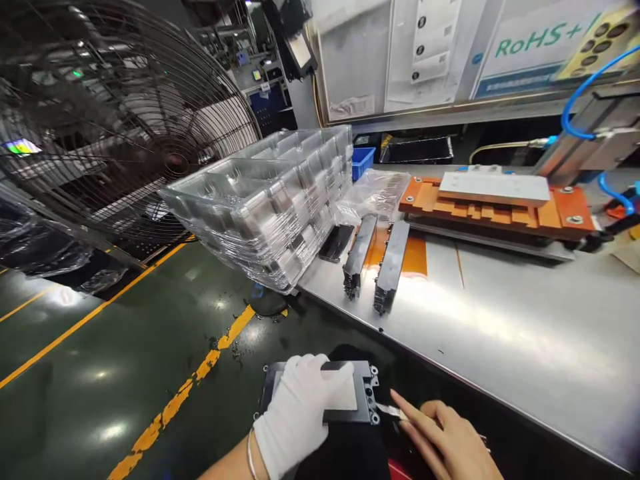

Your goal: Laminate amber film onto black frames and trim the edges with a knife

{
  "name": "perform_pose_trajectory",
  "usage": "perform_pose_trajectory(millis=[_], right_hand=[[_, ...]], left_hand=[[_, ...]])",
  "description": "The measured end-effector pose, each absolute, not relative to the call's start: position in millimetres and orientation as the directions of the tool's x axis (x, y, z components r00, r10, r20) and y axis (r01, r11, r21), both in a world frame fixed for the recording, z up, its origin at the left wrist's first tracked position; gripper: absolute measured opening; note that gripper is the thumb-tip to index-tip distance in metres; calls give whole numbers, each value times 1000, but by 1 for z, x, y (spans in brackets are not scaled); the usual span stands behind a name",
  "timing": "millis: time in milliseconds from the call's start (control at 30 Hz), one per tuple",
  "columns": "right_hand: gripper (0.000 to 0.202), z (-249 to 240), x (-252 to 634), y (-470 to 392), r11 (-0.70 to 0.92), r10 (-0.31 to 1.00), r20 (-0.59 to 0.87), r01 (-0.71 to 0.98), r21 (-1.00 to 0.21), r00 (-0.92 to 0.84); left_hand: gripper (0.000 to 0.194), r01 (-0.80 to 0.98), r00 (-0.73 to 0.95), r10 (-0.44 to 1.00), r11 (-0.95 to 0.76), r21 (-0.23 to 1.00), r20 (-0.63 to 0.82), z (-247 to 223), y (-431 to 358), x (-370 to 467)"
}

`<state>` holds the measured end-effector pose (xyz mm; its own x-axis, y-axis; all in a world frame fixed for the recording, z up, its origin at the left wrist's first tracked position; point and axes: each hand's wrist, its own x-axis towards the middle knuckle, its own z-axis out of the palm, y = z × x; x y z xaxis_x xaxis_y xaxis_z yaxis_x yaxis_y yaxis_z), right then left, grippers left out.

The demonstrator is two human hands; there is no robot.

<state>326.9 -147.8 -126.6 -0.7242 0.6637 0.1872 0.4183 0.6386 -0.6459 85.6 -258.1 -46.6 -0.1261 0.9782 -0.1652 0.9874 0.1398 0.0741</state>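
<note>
My left hand [301, 407], in a white glove, grips a flat dark rectangular housing [362, 381] with a pale panel on top and small screw eyelets at its corners. The housing lies low in front of my body, off the bench. At its right edge, my bare right hand [445, 437] pinches a thin silvery blade [389, 410]. The blade's tip meets or nearly meets the housing's edge; its handle is hidden by my fingers.
The metal bench [510, 320] carries two dark grey finned blocks [393, 263], a black phone [337, 243], and an orange fixture [500, 207] with a blue air hose. Stacked clear plastic trays [280, 200] stand at the bench's left end. A large fan [170, 157] is beyond them.
</note>
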Motion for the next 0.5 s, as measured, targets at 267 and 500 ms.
perform_pose_trajectory(millis=[267,500], right_hand=[[38,-118,323,-149,753,620,298,444,-486,-725],[39,-129,325,-145,796,579,330,429,-428,-745]], left_hand=[[75,996,-86,992,86,-10,-89,-56,-259,88],[70,998,6,991,-14,-54,-137,-46,-250,89]])
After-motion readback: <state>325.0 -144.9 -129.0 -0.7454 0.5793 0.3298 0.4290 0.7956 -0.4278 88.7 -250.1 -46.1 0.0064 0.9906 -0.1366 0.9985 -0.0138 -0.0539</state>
